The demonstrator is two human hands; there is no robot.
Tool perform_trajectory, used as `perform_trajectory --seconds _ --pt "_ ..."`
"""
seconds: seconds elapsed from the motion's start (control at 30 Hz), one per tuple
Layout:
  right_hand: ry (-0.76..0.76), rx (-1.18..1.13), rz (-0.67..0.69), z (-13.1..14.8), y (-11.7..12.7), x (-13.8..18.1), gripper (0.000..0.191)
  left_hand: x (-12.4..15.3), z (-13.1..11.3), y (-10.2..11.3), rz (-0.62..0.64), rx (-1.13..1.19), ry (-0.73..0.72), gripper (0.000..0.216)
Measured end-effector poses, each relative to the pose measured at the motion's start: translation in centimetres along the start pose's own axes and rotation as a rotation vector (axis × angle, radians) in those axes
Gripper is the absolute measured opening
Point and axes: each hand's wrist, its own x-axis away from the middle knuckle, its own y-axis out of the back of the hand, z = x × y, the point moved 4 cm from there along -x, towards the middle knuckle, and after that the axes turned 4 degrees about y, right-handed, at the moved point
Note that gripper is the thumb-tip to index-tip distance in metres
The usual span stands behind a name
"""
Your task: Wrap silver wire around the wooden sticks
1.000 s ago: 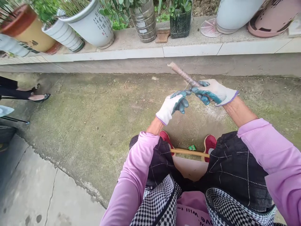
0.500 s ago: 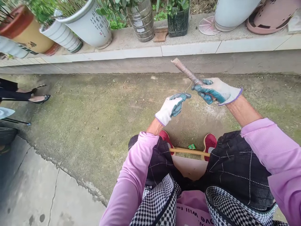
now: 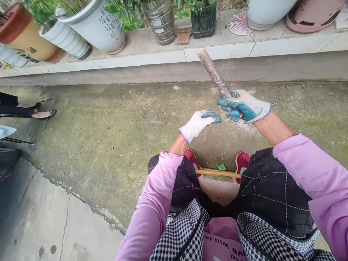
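Observation:
A stick (image 3: 212,71), grey-brown and blunt at its upper end, points up and to the left. Thin, shiny wire (image 3: 217,78) winds round it in many turns. My right hand (image 3: 244,106), in a white glove with a blue coated palm, is closed around the lower part of the stick and hides much of it. My left hand (image 3: 200,122), gloved alike, is just left of and below the right one, apart from the stick. Its fingers are drawn together and bent; what they hold, if anything, is hidden, and no strand shows between the hands.
Potted plants line a tiled ledge (image 3: 152,59) ahead, among them a white pot (image 3: 108,32) and a dark square pot (image 3: 203,21). A small green wrapper (image 3: 222,166) lies between my red shoes (image 3: 241,163). Another person's feet (image 3: 45,114) show at the left.
The stick has tilted more upright, and my right hand has shifted slightly left. The thin strand seen earlier between my left fingers and the stick no longer shows. The left hand has turned slightly.

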Motion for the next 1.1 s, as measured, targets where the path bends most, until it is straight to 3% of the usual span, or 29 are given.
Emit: perform_trajectory --seconds 0.13,0.37,0.5,0.63,0.8,0.97,1.1 --pt "-0.016 0.125 -0.143 0.3 0.5 0.0 0.057 0.4 -0.4 0.1 0.068 -0.061 0.000 0.008" --pt "-0.008 0.007 0.001 -0.1 -0.2 0.3 0.055 0.8 -0.3 -0.2 0.123 -0.080 -0.012 0.010" --pt "0.003 0.067 -0.021 0.0 0.0 0.5 0.052 0.2 0.2 0.1 0.073 -0.073 -0.015 0.013" --pt "-0.015 0.052 -0.056 0.0 0.0 0.3 0.043 -0.2 -0.1 0.2 -0.019 0.111 -0.063 0.013" --pt "0.000 0.102 -0.064 0.2 -0.6 0.2 0.035 0.2 -0.1 -1.0 0.059 0.322 0.088 0.042" --pt "0.050 0.145 -0.017 0.2 -0.9 0.1 0.048 1.0 0.0 -1.2 0.049 0.366 0.149 0.037" --pt "0.060 0.144 -0.009 0.2 -0.7 0.2 0.047 0.9 0.2 -1.6 0.074 0.434 0.199 0.036"
